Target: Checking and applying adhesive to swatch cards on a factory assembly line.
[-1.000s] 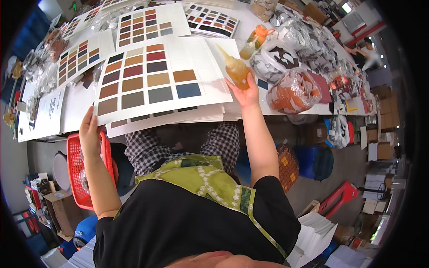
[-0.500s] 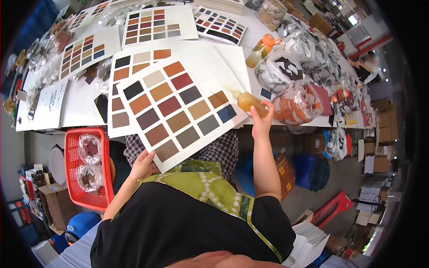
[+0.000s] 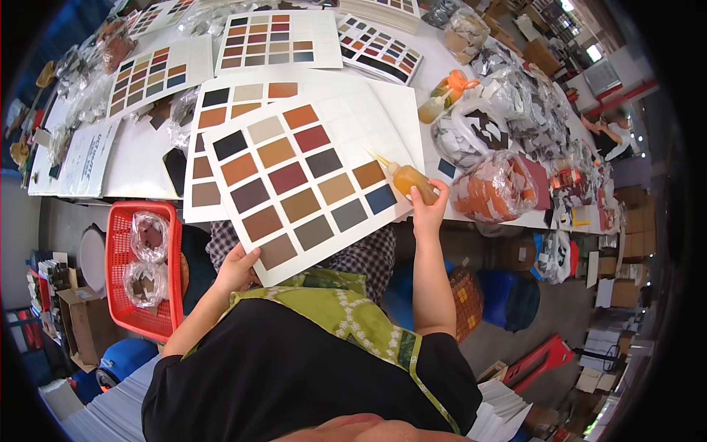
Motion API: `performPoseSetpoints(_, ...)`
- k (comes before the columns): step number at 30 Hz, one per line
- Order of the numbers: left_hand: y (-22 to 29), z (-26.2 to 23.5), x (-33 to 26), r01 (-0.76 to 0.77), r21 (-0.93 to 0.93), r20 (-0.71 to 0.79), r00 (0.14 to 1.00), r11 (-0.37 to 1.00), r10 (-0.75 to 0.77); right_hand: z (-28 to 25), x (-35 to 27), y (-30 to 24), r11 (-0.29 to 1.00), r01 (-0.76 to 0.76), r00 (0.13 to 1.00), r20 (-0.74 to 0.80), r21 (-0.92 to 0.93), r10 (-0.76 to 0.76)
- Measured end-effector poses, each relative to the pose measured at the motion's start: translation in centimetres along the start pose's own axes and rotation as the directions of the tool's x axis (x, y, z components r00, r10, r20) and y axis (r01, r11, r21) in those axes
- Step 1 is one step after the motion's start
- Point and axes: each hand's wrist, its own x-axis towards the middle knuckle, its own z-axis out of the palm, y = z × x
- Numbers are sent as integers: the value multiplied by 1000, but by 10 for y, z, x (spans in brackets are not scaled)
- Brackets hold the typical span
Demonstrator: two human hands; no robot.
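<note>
A white sample card [image 3: 346, 110] with rows of coloured swatches in browns, oranges, greys and blue lies tilted over the table's near edge. My left hand [image 3: 239, 267] pinches its lower left corner, thumb on top. My right hand [image 3: 427, 206] is closed around a squeeze bottle [image 3: 409, 180] of amber liquid, probably glue. The bottle leans left, its thin nozzle pointing over the blank part of the card, just above an orange-brown swatch [image 3: 369, 174]. Whether the tip touches the card I cannot tell. Beneath lies another swatch card [image 3: 202, 194], partly covered.
More swatch cards [image 3: 276, 40] lie farther back on the white table. Bags of loose swatches [image 3: 495, 184] crowd its right side, near an orange-capped bottle [image 3: 442, 99]. A red plastic basket [image 3: 110, 272] stands at left below the table. Another person [image 3: 611, 136] is at far right.
The bottle's nozzle has shifted slightly left over the card. My left hand keeps its grip on the corner. The whole view has turned a little.
</note>
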Motion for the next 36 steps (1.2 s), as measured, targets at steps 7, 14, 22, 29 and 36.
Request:
performPoseSetpoints(7,-4,-3,2,-32,-13,-18,999,999,32,-5,-1,10,999,10,999,-37,-30,-11)
performPoseSetpoints(14,0,-2,0,-26,-11,17,1000,1000,26,-8,-1,18,998,43,999,-31,-54,-44)
performPoseSetpoints(22,1,-5,-1,-12,-4,29,1000,1000,12,-4,-7,30,963,209,978,48,-167,-204)
performPoseSetpoints(29,-1,-1,-1,-32,-17,-16,999,999,32,21,-7,-4,984,-91,995,-24,150,96)
performPoseSetpoints(36,6,9,-3,-9,25,-66,998,1000,11,15,9,29,854,299,943,-4,-426,-332)
